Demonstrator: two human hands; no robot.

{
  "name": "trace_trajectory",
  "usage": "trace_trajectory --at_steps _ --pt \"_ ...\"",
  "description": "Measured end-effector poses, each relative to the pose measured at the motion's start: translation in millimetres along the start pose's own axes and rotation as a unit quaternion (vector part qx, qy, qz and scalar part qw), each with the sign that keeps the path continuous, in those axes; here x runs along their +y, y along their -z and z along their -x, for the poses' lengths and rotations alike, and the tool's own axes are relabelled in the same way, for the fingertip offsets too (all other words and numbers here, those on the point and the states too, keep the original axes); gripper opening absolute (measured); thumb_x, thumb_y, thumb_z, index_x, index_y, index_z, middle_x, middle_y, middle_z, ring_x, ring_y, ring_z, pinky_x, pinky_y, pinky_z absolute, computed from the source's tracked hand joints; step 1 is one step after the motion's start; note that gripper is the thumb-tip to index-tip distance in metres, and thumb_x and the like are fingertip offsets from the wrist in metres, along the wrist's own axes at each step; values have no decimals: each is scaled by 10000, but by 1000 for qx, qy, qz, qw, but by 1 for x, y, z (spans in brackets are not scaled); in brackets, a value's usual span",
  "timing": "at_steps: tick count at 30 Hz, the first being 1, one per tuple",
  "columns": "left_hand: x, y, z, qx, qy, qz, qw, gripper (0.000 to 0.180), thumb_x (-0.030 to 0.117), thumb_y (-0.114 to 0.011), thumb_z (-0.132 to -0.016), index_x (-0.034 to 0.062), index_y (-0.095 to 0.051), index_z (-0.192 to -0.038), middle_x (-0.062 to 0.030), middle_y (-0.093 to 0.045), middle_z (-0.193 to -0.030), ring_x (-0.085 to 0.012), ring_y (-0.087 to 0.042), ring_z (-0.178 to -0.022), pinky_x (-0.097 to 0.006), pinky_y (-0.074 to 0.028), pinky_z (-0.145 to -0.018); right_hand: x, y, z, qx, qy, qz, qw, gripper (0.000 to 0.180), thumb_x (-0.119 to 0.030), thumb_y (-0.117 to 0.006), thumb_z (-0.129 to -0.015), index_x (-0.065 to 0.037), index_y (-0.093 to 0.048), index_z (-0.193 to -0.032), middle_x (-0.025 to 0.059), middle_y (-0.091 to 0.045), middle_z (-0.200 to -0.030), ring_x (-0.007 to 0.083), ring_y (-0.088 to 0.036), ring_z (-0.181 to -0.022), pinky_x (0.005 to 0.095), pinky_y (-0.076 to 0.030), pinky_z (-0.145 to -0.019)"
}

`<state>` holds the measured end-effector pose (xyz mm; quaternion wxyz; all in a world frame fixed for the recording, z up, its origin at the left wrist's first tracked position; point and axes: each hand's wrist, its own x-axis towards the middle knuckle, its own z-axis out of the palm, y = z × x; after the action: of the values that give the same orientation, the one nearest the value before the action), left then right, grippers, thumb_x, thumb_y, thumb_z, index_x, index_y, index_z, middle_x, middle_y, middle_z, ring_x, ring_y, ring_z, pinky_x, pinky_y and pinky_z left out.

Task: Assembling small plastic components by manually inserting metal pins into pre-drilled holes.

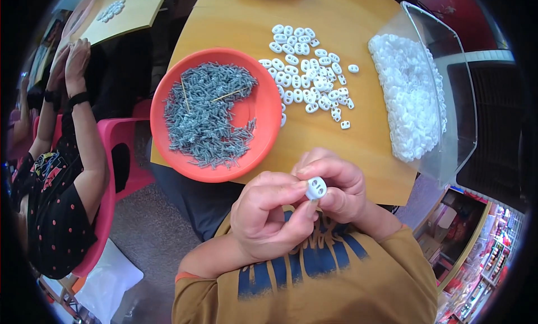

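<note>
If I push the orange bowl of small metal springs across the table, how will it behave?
The orange bowl looks shallow and wide, so it would probably slide rather than tip. The grey springs lie loosely heaped, so they would likely shift and tangle. It already overhangs the wooden table edge, so pushing it further that way seems risky.

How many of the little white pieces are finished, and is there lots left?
A loose pile of white pieces lies on the table, maybe finished. Both hands, left and right, pinch one white piece. Lots remains: the orange bowl of small grey springs and the clear bin look full.
</note>
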<state>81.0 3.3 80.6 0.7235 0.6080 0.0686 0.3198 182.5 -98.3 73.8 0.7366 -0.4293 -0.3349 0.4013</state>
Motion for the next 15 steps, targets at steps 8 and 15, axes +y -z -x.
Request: trace_trajectory --at_steps 8,15 --pt "10 8 -17 -27 -82 -49 995 415 -82 -647 -653 20 -494 -1025 -89 -553 -758 -185 -572 -600 -252 -447 -482 -6 -6 -17 -19 -10 -48 999 315 -213 -559 -838 -1 -527 -1069 49 -476 -856 148 -461 -732 304 -401 -660" --pt "3 9 -19 -37 -140 -48 988 455 -86 -648 -648 17 -480 -1058 -121 -533 -856 -204 -566 -565 -271 -443 -454 -2 -4 -29 -53 23 -52 997 282 -210 -562 -832 -23 -545 -1043 34 -481 -827 146 -455 -715 316 -399 -652"
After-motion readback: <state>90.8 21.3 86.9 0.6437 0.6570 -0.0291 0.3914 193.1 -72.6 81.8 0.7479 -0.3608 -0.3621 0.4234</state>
